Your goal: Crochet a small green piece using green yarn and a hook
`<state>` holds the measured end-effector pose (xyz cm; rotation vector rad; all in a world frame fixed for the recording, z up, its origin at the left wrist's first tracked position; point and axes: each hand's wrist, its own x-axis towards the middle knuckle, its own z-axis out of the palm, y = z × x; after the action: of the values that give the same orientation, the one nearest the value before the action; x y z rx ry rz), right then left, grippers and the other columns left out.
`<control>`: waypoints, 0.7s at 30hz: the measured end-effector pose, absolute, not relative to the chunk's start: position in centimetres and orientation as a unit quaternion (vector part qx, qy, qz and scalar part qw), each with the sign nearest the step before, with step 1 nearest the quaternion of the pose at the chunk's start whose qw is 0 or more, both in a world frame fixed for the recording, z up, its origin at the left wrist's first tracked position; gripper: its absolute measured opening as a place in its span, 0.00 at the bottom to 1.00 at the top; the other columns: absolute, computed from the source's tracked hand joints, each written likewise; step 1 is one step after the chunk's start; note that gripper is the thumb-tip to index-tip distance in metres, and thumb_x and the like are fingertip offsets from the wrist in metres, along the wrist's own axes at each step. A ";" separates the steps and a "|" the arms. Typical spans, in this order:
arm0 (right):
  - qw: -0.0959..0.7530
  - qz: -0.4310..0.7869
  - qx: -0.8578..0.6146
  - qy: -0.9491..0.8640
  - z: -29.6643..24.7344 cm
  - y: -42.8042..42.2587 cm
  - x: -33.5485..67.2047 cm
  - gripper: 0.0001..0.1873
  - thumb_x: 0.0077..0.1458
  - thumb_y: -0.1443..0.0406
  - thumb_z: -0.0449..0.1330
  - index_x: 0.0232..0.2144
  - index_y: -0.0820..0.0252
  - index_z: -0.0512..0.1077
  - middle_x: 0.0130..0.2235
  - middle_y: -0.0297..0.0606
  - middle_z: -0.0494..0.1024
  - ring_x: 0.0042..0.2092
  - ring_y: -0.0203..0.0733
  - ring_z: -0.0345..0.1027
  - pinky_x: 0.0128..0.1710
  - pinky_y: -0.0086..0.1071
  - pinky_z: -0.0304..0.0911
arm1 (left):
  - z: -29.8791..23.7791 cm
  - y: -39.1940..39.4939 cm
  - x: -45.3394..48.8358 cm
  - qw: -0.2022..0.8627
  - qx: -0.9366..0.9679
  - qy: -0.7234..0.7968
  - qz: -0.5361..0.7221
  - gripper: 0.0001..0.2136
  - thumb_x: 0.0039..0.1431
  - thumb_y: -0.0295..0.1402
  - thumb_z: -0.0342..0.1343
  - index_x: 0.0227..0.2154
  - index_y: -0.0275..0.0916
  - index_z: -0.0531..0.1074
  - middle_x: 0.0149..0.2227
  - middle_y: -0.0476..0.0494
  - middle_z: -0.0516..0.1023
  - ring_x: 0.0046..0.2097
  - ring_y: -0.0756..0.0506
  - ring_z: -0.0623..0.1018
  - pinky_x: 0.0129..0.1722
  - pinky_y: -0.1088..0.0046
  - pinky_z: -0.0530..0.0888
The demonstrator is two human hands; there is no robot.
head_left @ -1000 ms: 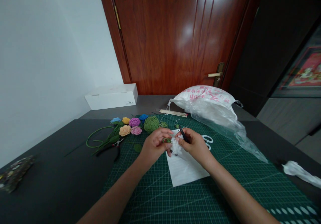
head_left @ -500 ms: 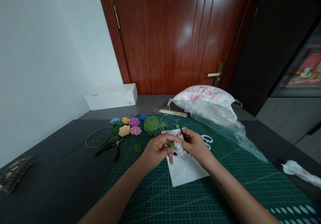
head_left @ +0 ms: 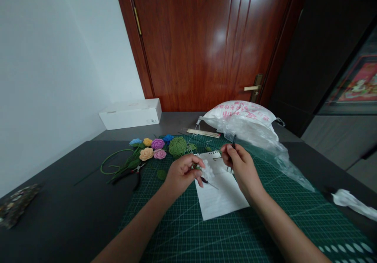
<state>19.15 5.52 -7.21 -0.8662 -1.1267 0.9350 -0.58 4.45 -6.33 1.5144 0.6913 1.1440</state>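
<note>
Right then, left hand [head_left: 183, 175] pinched a white fluffy tuft [head_left: 208, 170], right hand [head_left: 240, 164] clenched a small black tool [head_left: 233, 143], held just apart

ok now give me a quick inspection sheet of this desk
surface: green gridded cutting mat on a dark tabletop, lined paper sheet on the mat
job's things: white fluffy wad, crochet roses, green yarn ball
hands: left hand pinches the wad, right hand pinches a slim black tool
clutter: pliers, pale ruler, plastic bag, crumpled white plastic
cables: nothing seen
surroundings: wooden door, white wall, white box
</note>
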 end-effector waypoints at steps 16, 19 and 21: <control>0.668 0.455 -0.309 -0.502 -5.5 4.0 18.4 0.14 0.50 0.56 0.74 0.33 0.56 0.76 0.23 0.29 0.77 0.23 0.36 0.69 0.27 0.31 0.67 | -6.4 4.5 -0.9 0.517 0.631 0.275 0.509 0.04 0.52 0.26 0.66 0.31 0.35 0.77 0.32 0.49 0.75 0.25 0.48 0.81 0.24 0.73 0.80; 0.663 0.460 -0.310 -0.504 -5.6 3.9 18.1 0.14 0.51 0.56 0.73 0.32 0.56 0.75 0.23 0.29 0.77 0.22 0.37 0.70 0.25 0.32 0.68 | -6.4 4.5 -0.9 0.517 0.630 0.274 0.511 0.04 0.52 0.26 0.66 0.31 0.35 0.77 0.32 0.49 0.75 0.25 0.48 0.81 0.24 0.73 0.80; 0.662 0.460 -0.310 -0.505 -5.6 3.8 17.9 0.14 0.52 0.56 0.72 0.31 0.56 0.74 0.23 0.29 0.77 0.22 0.37 0.70 0.24 0.32 0.68 | -6.4 4.4 -0.8 0.518 0.629 0.273 0.512 0.04 0.52 0.25 0.66 0.31 0.35 0.77 0.32 0.49 0.75 0.25 0.49 0.81 0.24 0.73 0.80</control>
<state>17.90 3.84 -5.60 -0.7007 -1.1412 1.0396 -0.84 4.43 -6.41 1.5089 0.6542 1.2281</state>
